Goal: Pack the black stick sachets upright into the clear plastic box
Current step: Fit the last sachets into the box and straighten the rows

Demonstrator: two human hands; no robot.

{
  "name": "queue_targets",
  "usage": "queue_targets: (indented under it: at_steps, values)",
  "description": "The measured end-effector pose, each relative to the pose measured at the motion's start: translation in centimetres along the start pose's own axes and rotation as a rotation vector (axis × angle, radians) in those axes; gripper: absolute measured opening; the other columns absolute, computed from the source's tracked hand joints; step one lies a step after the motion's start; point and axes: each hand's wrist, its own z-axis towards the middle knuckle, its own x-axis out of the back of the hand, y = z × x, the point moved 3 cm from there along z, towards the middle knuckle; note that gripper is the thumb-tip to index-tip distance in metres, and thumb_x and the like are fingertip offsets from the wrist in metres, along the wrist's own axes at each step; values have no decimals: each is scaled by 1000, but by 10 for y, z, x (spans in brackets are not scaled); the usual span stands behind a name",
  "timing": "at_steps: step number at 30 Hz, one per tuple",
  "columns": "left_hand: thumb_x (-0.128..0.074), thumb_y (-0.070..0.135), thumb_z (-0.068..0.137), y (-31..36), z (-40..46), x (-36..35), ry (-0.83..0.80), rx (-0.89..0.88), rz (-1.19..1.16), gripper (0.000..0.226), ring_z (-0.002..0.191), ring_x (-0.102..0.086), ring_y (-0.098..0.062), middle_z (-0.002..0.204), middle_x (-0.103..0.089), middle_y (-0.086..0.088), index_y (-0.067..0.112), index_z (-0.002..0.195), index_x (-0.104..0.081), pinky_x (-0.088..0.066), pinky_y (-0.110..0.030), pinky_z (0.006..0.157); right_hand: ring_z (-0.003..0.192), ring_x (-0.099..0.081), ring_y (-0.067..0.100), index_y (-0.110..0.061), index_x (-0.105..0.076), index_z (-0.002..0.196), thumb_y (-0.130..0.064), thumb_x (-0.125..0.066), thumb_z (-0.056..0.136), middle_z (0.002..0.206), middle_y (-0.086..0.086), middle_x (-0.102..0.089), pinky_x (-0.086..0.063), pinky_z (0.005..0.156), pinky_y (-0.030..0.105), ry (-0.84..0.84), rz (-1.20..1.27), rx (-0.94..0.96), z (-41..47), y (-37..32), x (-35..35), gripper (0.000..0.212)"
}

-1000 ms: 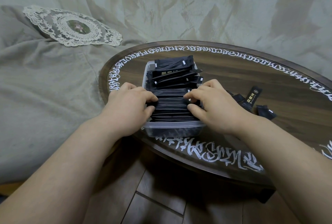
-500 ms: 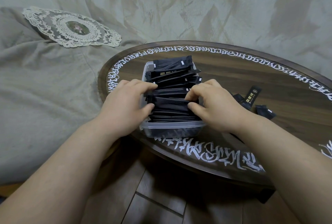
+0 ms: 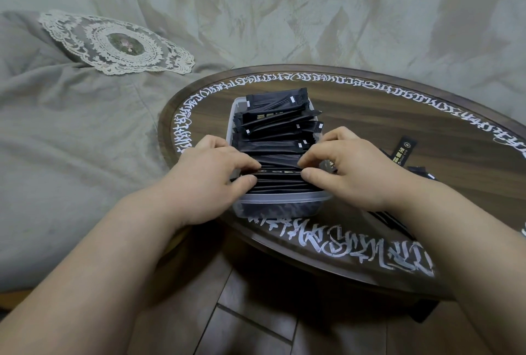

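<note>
1. The black stick sachets (image 3: 273, 152) look light, thin and slick; I'd guess they bend and slide past each other easily, so they are best taken by their two short ends as a squeezed bundle.
2. They are matte black strips with small white tabs and gold print, packed on edge in rows that fill the clear plastic box (image 3: 280, 206) on the round wooden table (image 3: 427, 132). The far ones ride up above the rim.
3. The left hand (image 3: 207, 181) and right hand (image 3: 355, 172) pinch the near bundle's ends, fingers curled over the tops and thumbs below.
4. More loose sachets (image 3: 402, 152) lie right of the box.
</note>
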Motion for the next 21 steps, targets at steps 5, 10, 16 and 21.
queue_targets:
  at_steps: [5,10,16,21]
  values:
    - [-57,37,91,-2,3,0,109,12,-55,37,118,-39,-11,98,-57,23,36,128,-57,-32,-24,96,112,-42,10,-26,-71,104,-30,-58,91,93,-7,-65,-45,88,34,122,-82,29,2,2,-1,18]
    - [-55,35,93,-3,3,1,112,16,-90,36,112,-38,-4,93,-61,24,36,129,-55,-30,-20,92,113,-43,11,-27,-67,114,-30,-56,92,91,-10,-64,-45,87,33,139,-72,43,4,3,-1,24]
    - [-61,31,86,-4,-2,6,94,1,-111,40,110,-40,-1,86,-62,22,35,125,-54,-32,-19,89,113,-43,8,-29,-69,110,-25,-56,93,94,-8,-59,-41,87,28,107,-57,61,2,3,0,22]
    - [-71,37,80,-5,-3,9,85,-14,-115,24,105,-45,-2,83,-63,25,40,99,-56,-41,-28,90,112,-44,7,-28,-70,108,-25,-56,93,90,-10,-62,-38,85,25,105,-50,68,2,1,1,21]
